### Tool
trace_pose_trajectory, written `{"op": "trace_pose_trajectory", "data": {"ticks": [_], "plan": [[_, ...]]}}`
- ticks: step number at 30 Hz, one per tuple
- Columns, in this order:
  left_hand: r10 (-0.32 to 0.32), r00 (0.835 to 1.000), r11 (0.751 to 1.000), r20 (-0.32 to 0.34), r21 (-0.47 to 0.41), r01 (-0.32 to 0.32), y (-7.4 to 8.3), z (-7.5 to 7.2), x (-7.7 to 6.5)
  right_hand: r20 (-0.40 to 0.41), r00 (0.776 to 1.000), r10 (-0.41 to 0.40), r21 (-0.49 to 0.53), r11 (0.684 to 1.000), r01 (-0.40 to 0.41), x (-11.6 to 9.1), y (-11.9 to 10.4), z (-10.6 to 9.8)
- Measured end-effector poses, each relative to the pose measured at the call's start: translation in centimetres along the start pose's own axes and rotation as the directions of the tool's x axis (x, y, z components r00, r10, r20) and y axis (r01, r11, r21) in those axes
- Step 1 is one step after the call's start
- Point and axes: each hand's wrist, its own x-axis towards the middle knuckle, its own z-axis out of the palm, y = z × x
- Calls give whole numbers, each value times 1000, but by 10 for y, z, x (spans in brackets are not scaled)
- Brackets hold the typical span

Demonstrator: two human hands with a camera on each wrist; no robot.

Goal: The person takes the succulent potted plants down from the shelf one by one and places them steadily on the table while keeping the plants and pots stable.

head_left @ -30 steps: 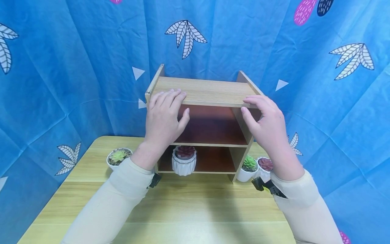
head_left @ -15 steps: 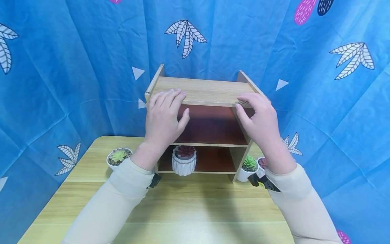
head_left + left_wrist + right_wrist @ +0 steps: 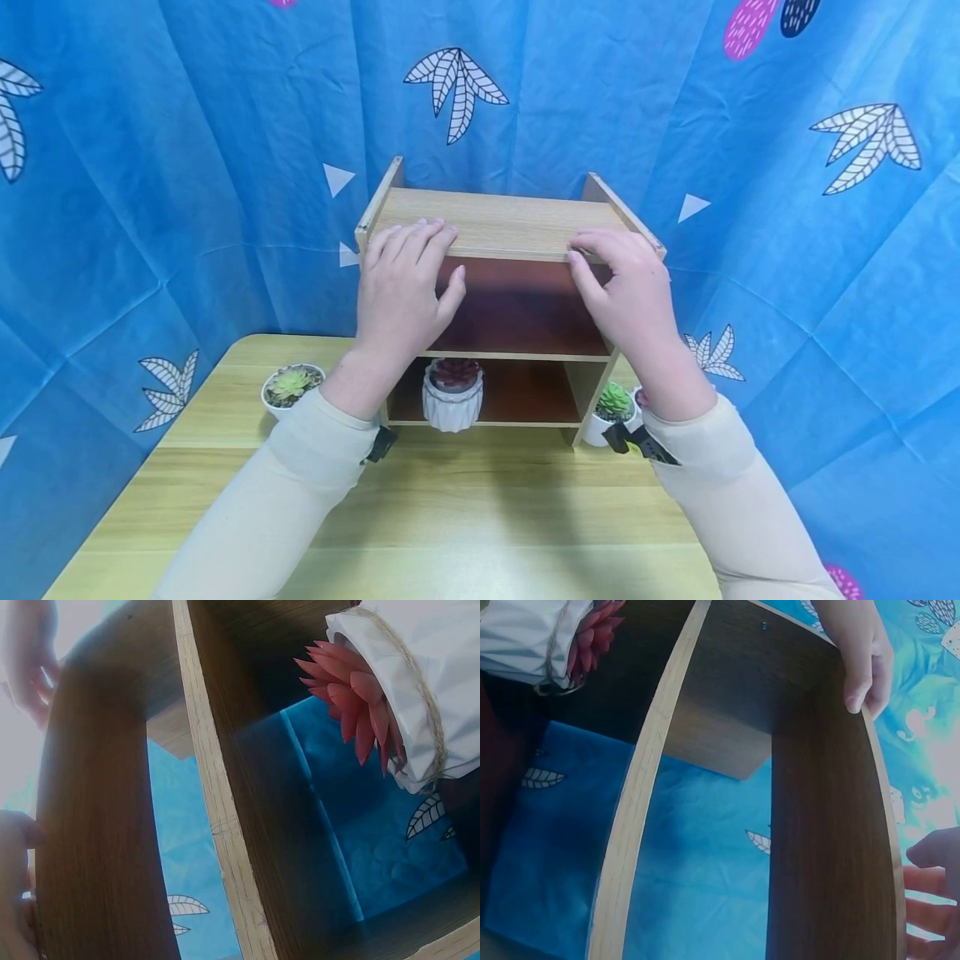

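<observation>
A light wooden shelf unit (image 3: 510, 221) stands on the table, its raised sides flanking the top board. My left hand (image 3: 401, 287) rests its fairly straight fingers on the left of that board, with the thumb spread below the front edge. My right hand (image 3: 626, 287) touches the same edge farther right, fingers over the top and thumb just under it. In the right wrist view, the fingers (image 3: 928, 911) of that hand lie along the board's rim. A white ribbed pot (image 3: 453, 404) with a dark red succulent sits in the lower compartment, left of its middle.
On the left of the wooden table (image 3: 465, 508) stands a white pot with a pale green succulent (image 3: 292, 385). Right of the shelf is a bright green succulent (image 3: 614, 402) in a white pot, with a reddish one partly hidden behind my sleeve. A blue patterned curtain (image 3: 300, 125) surrounds the table.
My right hand has slid left along the top board's front edge, and its sleeve now covers more of the reddish succulent. The left hand, the shelf and the pots keep their places.
</observation>
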Motion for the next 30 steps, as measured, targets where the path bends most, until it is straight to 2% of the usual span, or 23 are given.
{"op": "trace_pose_trajectory", "data": {"ticks": [6, 18, 30], "plan": [[2, 1000, 1000, 9, 3, -2, 0, 1, 0, 7, 1000, 12, -18, 1000, -12, -1, 2, 4], [30, 1000, 1000, -1, 0, -30, -4, 2, -1, -42, 998, -47, -16, 999, 46, -2, 5, 8], [49, 999, 999, -14, -7, -49, -6, 2, -2, -46, 997, -60, -31, 998, 58, -1, 6, 9]]}}
